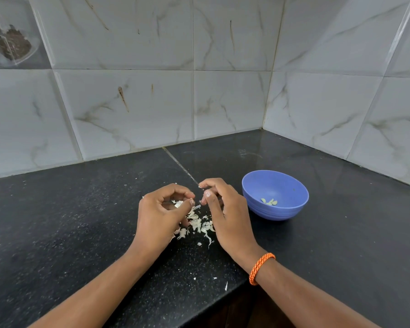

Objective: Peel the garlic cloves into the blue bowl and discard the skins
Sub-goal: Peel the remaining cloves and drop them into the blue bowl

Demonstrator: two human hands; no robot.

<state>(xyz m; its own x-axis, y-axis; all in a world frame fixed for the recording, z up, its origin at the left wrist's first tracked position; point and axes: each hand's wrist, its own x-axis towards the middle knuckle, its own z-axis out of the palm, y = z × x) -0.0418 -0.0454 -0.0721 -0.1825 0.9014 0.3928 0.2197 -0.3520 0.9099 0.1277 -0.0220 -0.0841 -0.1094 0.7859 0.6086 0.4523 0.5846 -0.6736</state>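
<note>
1. Your left hand [161,209] curls its fingers around a garlic clove [178,204], thumb and forefinger pinching a small white scrap at its tip, just left of the blue bowl [258,185].
2. Your right hand [225,209], with an orange bracelet [260,268] on its wrist, sits between the left hand and the bowl; its thumb and forefinger are drawn together, but you cannot tell what they pinch.
3. Loose skins [197,224] lie on the black counter [69,221] under both hands.
4. Peeled cloves [269,201] rest inside the bowl.

Arms: bare, no sleeves showing
Right wrist: braided orange cord bracelet [261,268], double-looped, nearest the blue bowl [294,209]
</note>
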